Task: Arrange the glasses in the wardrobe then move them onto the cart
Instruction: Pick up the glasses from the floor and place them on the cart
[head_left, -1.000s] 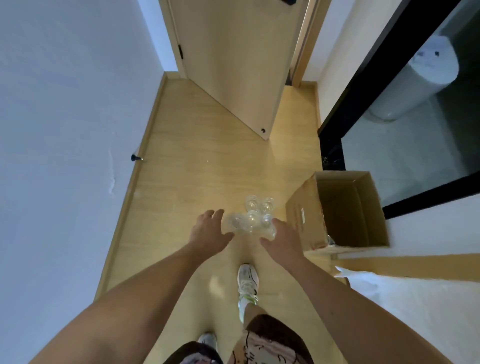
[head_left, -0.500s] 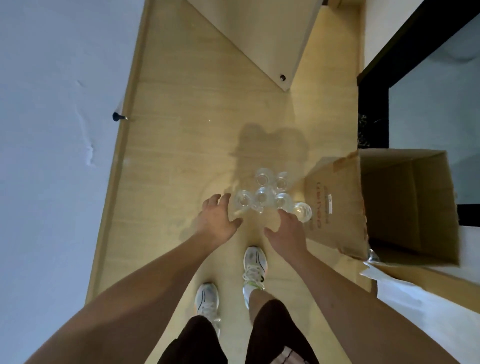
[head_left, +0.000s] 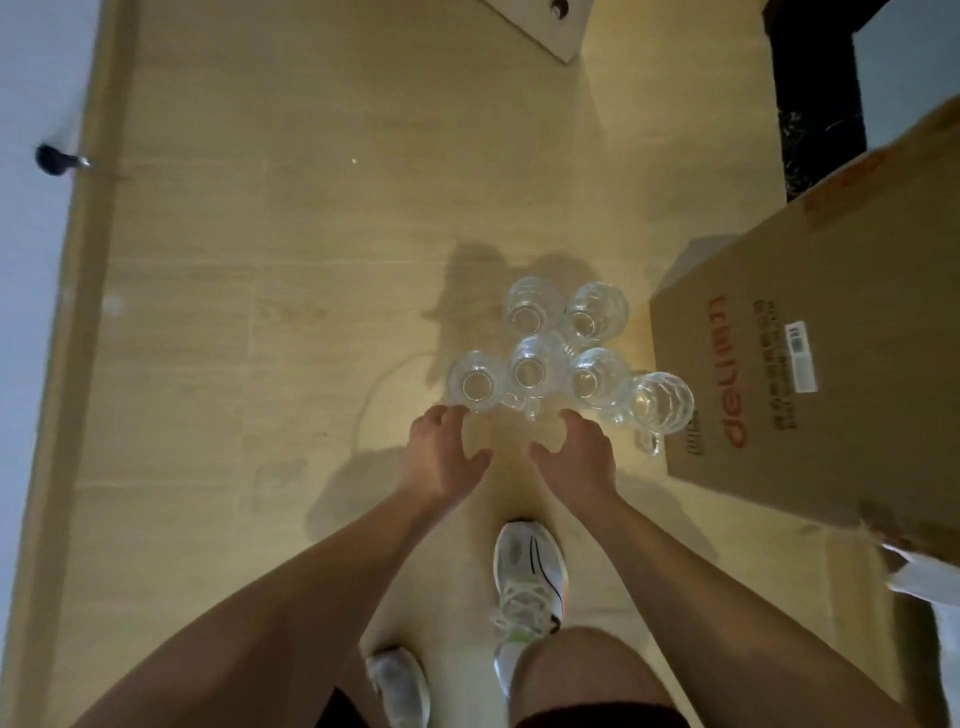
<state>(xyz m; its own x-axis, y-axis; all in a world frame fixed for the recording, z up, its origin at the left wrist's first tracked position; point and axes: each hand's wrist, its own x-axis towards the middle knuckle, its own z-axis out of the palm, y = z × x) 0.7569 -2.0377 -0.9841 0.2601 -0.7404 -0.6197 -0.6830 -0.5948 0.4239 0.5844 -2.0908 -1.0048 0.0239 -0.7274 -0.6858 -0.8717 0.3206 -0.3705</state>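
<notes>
Head view, looking down at wooden floor. Entries left to right.

Far left of frame: white wall, black doorstop at its foot.

Centre: six clear handled glasses standing upright in a tight cluster on the floor, two behind, four in front, touching or nearly so. Neither wardrobe nor cart is in frame.

Progress (judgement): glasses are grouped, but on the floor, not on a cart. Whether the wardrobe step is finished cannot be told from here. The move onto the cart looks wholly outstanding.

Left hand: reaching toward the near left glass, fingers loosely curved, tips at or just short of its rim; contact uncertain. Holds nothing.

Right hand: lower centre, just beside the left, fingers relaxed and spread a little, tips near the front-row glasses. Holds nothing, no clear contact.

Below hands: white shoes on floor.

Right of frame: cardboard box with red print, just beside the rightmost glass.
</notes>
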